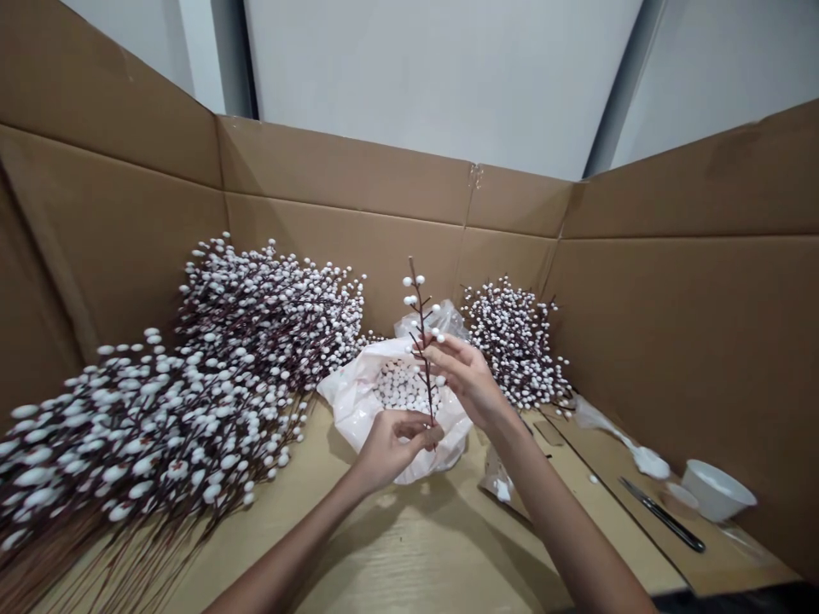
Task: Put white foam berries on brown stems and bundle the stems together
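left hand point(390, 443): bare, slender fingers | right hand point(470, 375): bare, slender fingers | left forearm point(307, 537): bare, thin, uncovered to the frame edge | right forearm point(550, 512): bare, thin, same | nails: too small to tell

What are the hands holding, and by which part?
One upright berry sprig. The left hand pinches the bare lower end of its stem; the right hand pinches the stem higher up, among its lower white berries.

Branch pile point(192, 384) L of bead bag point(390, 401), smaller bunch point(518, 341) behind-R, bowl point(717, 490) & knife point(662, 514) far R.
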Demonstrator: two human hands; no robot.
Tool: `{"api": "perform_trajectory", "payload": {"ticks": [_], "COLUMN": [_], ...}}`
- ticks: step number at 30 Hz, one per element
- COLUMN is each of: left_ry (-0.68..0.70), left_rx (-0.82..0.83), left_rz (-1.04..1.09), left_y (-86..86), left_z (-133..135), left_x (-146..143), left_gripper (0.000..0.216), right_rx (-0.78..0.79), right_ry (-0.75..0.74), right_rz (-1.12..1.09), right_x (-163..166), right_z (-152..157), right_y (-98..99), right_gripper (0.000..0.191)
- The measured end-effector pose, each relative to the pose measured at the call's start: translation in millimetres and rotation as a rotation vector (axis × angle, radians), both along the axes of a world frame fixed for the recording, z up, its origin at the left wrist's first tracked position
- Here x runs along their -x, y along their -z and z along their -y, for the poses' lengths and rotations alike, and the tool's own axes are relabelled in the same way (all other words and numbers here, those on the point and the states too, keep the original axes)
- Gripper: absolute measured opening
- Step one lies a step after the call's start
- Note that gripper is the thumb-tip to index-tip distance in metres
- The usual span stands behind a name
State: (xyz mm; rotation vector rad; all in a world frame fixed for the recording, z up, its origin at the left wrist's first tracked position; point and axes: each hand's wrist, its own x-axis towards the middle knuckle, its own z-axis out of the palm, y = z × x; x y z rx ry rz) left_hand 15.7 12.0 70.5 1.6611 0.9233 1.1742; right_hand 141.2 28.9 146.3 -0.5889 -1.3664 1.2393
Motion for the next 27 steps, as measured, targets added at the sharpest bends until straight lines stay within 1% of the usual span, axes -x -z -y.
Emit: {"api": "perform_trajectory", "payload": {"ticks": [3,7,14,16,18,21,23,27], "left_ry": [-0.007,-0.036,-0.064,-0.057,-0.022,0.014,-0.033,-0.265], "left_rx": [-0.009,-0.036,-0.074,-0.089,-0.126,-0.165,-0.194,-0.358], "left_rz": [0.014,0.009,-0.024,-0.049,-0.088,-0.171,-0.242,-0.493], "left_y": [0.0,-1.1,0.5,-0.3,-3.1,-8.9,-11.1,-6.6], "left_z": [1,-1,-3,-4,-6,-13,-20,-35], "left_x": [0,2,4,5,10,22,32,44], "left_gripper": [0.019,0.019,0.017,0.020,0.023,0.027,0.028,0.028], "right_rx": [-0.025,0.021,0.028,0.008,-0.029,-0.112,-0.173,-0.242], "right_ry": [-0.001,-0.007,0.014,0.028,0.045,0.066,0.083,0.103], "right_rz": [-0.045,-0.114,-0.047,-0.037,-0.043,-0.073,-0.084,-0.082], "right_x": [12,21,22,23,23,22,19,13], "right_z": [0,-3,-8,-9,-11,-12,-11,-7], "right_y": [-4.2,-3.8,-4.6,-5.3,-7.5,-15.1,-22.2,-34.1], "right_gripper": [0.015,0.015,0.011,0.009,0.009,0.009,0.007,0.006]}}
